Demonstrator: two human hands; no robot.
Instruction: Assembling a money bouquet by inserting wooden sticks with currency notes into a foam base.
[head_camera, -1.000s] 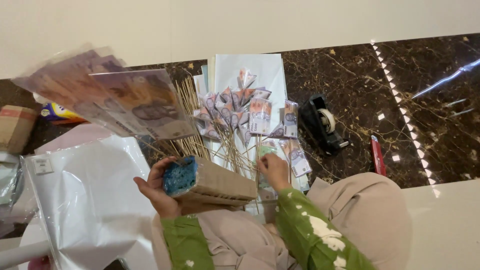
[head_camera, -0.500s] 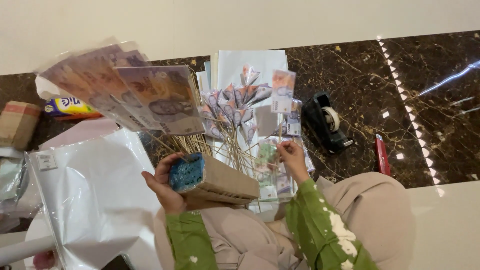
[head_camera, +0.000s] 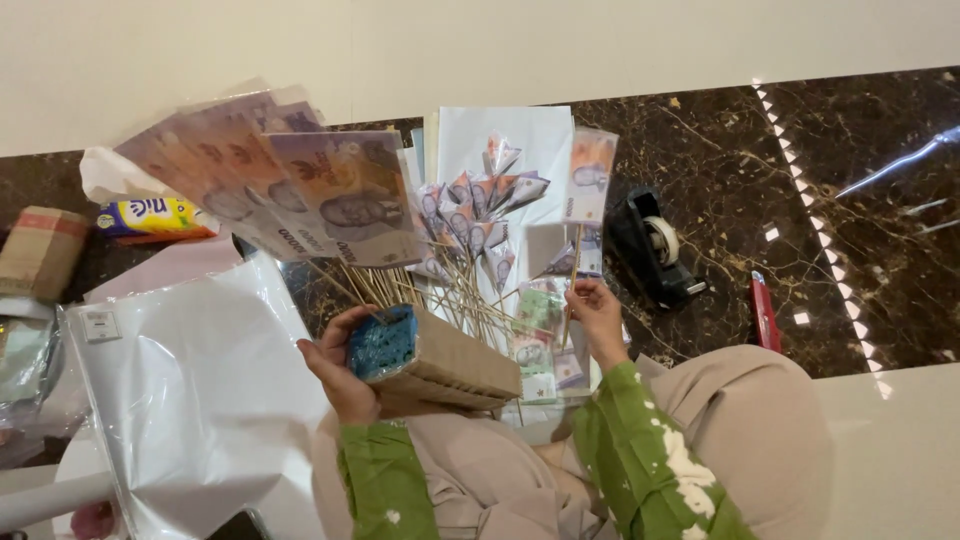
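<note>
My left hand (head_camera: 335, 365) grips a paper-wrapped foam block (head_camera: 440, 358) with a blue end, held over my lap. Several wooden sticks stand in it, carrying a fan of large banknotes (head_camera: 290, 190) in clear sleeves and a cluster of folded notes (head_camera: 480, 205). My right hand (head_camera: 597, 315) pinches a thin stick topped by a single sleeved banknote (head_camera: 590, 175), held upright just right of the cluster. Both sleeves are green with white spots.
A black tape dispenser (head_camera: 655, 250) and a red cutter (head_camera: 765, 312) lie on the dark marble floor to the right. White wrapping sheets (head_camera: 190, 400) spread at the left, with a yellow packet (head_camera: 150, 217) and a brown roll (head_camera: 40, 255) beyond. Loose notes (head_camera: 540, 350) lie under the block.
My right hand has risen from the loose notes by my knee, lifting one banknote on a stick up beside the bundle. The block in my left hand has stayed nearly still.
</note>
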